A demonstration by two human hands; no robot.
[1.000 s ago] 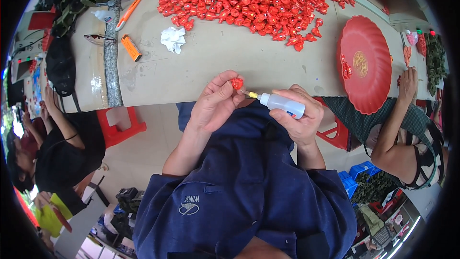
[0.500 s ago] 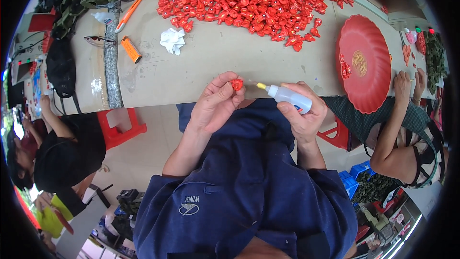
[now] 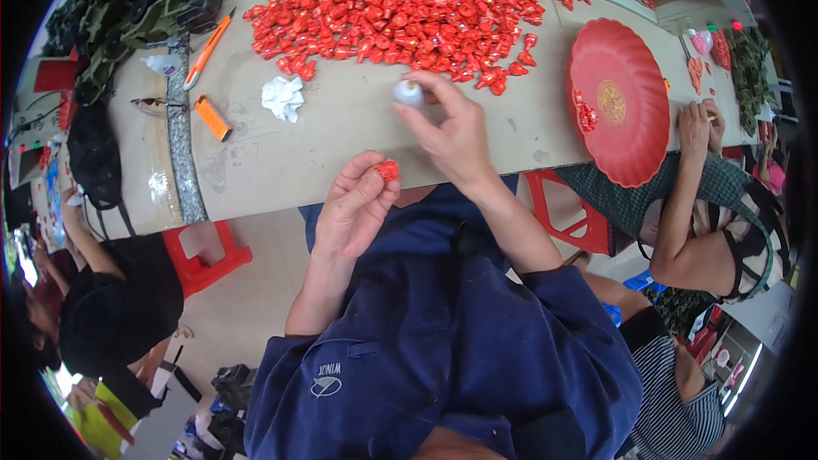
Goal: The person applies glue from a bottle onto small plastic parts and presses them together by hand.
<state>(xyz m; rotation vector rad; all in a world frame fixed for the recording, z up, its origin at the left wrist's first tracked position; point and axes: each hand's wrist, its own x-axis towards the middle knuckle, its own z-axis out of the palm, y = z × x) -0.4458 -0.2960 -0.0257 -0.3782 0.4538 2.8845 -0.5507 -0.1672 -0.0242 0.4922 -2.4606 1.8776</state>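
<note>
My left hand point(image 3: 352, 213) is near the table's front edge, pinching a small shiny red piece point(image 3: 388, 170) between thumb and fingertips. Farther out over the table, my right hand point(image 3: 460, 132) has its thumb and fingers around a small white squeeze bottle point(image 3: 408, 95) with a yellow tip. The bottle appears upright, seen from above; whether its base touches the table is hidden. Beyond it lies a wide heap of similar red pieces point(image 3: 409, 13).
A red scalloped tray point(image 3: 635, 132) holding a few red pieces stands at the right. On the left lie crumpled white paper point(image 3: 282, 98), an orange box point(image 3: 213, 118), an orange cutter point(image 3: 209, 51) and sunglasses point(image 3: 158, 106). Other people sit on both sides.
My right hand has carried the bottle forward and left, away from the red piece, and turned it from sideways to upright. My left hand still pinches the piece. The whole view has shifted slightly.
</note>
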